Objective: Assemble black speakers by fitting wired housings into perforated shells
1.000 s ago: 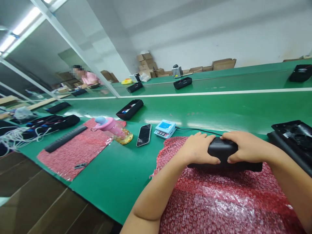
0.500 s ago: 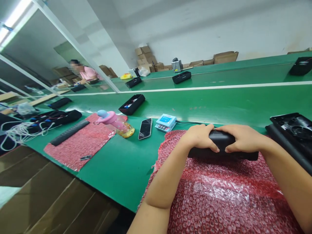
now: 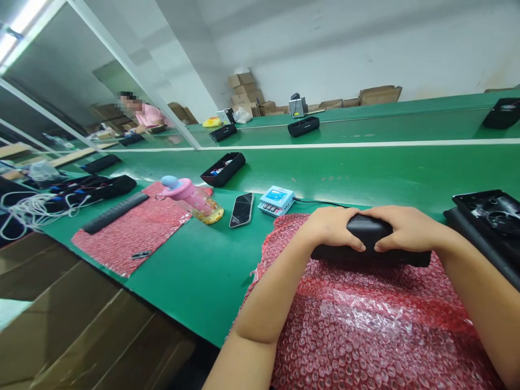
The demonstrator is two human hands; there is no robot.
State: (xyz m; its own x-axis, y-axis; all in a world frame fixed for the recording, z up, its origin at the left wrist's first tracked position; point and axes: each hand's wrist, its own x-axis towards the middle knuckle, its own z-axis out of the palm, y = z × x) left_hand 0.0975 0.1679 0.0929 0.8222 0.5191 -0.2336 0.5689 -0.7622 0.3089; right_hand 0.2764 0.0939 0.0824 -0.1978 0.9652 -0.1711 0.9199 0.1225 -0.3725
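A long black speaker case (image 3: 369, 234) lies across red bubble wrap (image 3: 365, 325) on the green bench. My left hand (image 3: 335, 226) grips its top from the left, thumb on the near face. From the right, my right hand (image 3: 408, 227) clasps the same case, the two thumbs pointing at each other with a small gap. The far-side fingers of both hands are hidden behind the case. Just beyond my left hand stands a light blue device with a screen (image 3: 277, 199), its cable running toward the case.
A phone (image 3: 241, 210) and a pink-lidded bottle (image 3: 195, 200) stand to the left. Farther left, a black bar (image 3: 116, 212) lies on another bubble wrap sheet (image 3: 122, 246). Open black housings (image 3: 493, 216) sit at the right. Across the belt (image 3: 365, 173) a person in pink (image 3: 148, 116) works.
The view has shifted slightly. Both hands keep their grip on the speaker case, which stays in nearly the same place on the bubble wrap.
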